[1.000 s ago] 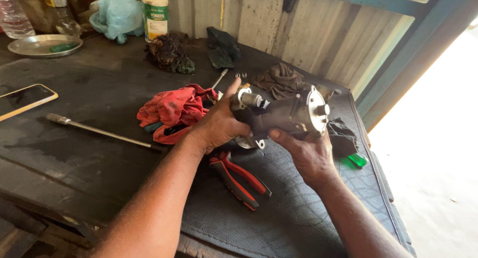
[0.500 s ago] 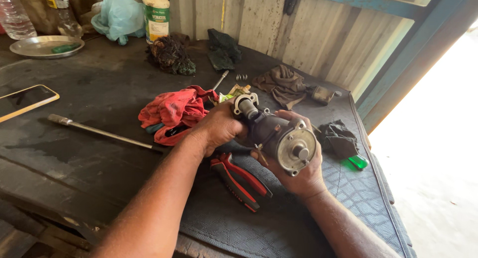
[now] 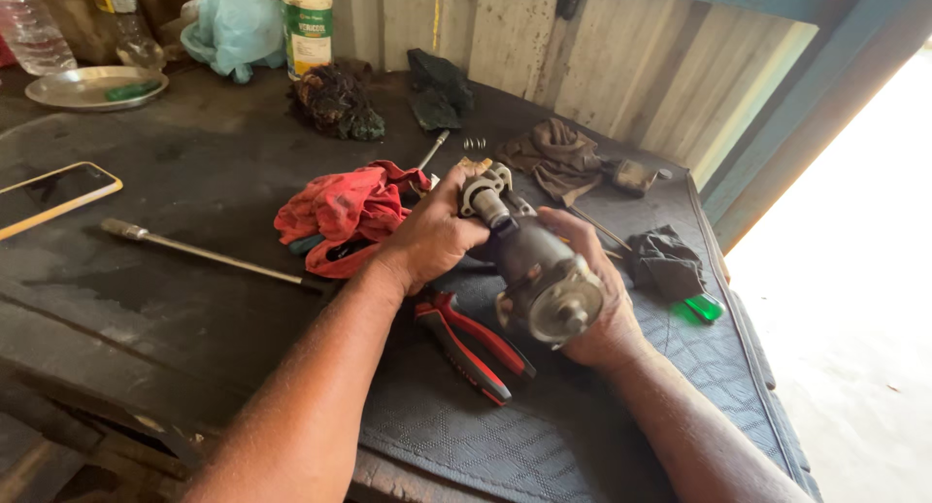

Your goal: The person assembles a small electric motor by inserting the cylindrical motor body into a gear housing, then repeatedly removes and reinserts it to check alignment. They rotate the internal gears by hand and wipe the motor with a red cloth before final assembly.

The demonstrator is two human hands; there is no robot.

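Both my hands still grip the starter motor above the counter: left hand at its far end, right hand cradling the near flanged end, now tilted further toward me.

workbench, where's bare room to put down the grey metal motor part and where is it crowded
Free: the dark bench top between the yellow-edged phone and the crumpled red rag, and the textured grey mat near the front edge, beside the red-handled pliers. Crowded: around both hands, where rags, pliers and a long metal rod lie, and along the back wall.
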